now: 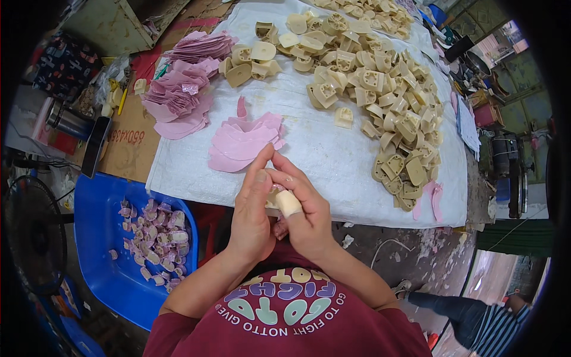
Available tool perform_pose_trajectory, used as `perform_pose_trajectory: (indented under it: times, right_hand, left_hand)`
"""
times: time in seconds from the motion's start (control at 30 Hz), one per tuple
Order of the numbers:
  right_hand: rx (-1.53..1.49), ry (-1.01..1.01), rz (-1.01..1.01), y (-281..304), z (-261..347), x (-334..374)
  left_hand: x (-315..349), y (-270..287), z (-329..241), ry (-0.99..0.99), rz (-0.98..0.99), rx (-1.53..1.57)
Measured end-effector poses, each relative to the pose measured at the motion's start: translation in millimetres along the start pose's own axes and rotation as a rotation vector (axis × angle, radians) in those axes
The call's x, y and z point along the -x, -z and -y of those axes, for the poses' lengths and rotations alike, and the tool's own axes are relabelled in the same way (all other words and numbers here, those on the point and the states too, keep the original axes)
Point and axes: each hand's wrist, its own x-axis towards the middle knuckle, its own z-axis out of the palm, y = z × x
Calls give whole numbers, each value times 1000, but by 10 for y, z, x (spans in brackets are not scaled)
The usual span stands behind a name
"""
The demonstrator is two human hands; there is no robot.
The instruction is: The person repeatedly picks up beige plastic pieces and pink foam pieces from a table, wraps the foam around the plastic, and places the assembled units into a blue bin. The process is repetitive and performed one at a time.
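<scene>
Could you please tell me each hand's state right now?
Left hand: partly closed, holding a mostly hidden pale piece.
Right hand: partly closed, holding the same piece.

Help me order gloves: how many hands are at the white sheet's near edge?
2: the left hand and the right hand, close together, nearer the pink pile than the beige heap.
</scene>
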Motion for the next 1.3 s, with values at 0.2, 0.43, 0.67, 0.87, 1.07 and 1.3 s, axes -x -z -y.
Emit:
perform_pose_trajectory:
  times: [0.2,0.43,0.67,0.87,1.07,1.3]
  right_hand:
    - [-309,-185,66,178,31,-57]
    - [-26,-125,43,117,5,-39]
    - [611,260,103,256,39,-51]
    - [-294,-61,192,318,125,8]
    - [-434,-179,237,358,72,6]
    - [-399,-266,-73,378,-27,-24]
  left_hand:
    - [14,-57,-60,-6,4,-21]
    - [-14,48,-8,62,40,136]
    - [-39,167,-27,50,236,30]
    - [32,179,-71,118,390,292]
    - [-1,319,-13,3,441,227]
    - [-69,336,-125,-473,462,-668]
